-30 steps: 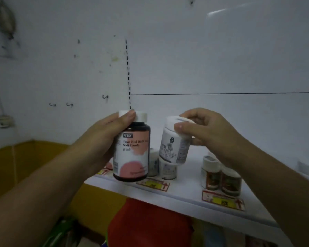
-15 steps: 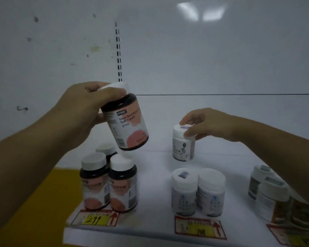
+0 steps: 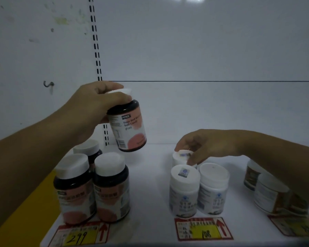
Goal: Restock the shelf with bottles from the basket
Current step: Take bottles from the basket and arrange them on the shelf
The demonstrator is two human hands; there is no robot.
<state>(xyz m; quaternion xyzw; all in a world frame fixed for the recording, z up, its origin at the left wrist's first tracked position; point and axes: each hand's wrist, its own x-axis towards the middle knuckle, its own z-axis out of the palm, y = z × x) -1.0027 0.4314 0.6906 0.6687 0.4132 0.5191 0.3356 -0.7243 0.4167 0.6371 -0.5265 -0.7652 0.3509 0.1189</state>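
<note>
1. The left hand [image 3: 96,104] grips the white cap of one dark bottle [image 3: 130,129], with the fingers curled over the top. The bottle hangs tilted in the air above the shelf [image 3: 150,193].
2. The right hand [image 3: 209,147] pinches the cap of one small white bottle [image 3: 179,158], which stands upright on the shelf.
3. Dark bottles on the shelf: three, all upright, below the held one. The front-left dark bottle [image 3: 73,189] and the front-right dark bottle [image 3: 111,188] stand side by side, touching. The rear dark bottle [image 3: 87,148] stands behind them.
4. White bottles in front of the pinched one: two. The front-left white bottle [image 3: 184,191] and the front-right white bottle [image 3: 212,188] stand just beside each other.
5. Brown-labelled jars: two, the rear jar [image 3: 251,175] and the front jar [image 3: 273,195], both partly hidden by the right forearm.
6. Price tags on the shelf front: three, the left price tag [image 3: 82,234], the middle price tag [image 3: 203,229] and the right price tag [image 3: 296,225].
7. One slotted upright [image 3: 96,50] runs down the back panel, with one hook [image 3: 48,84] to its left.
</note>
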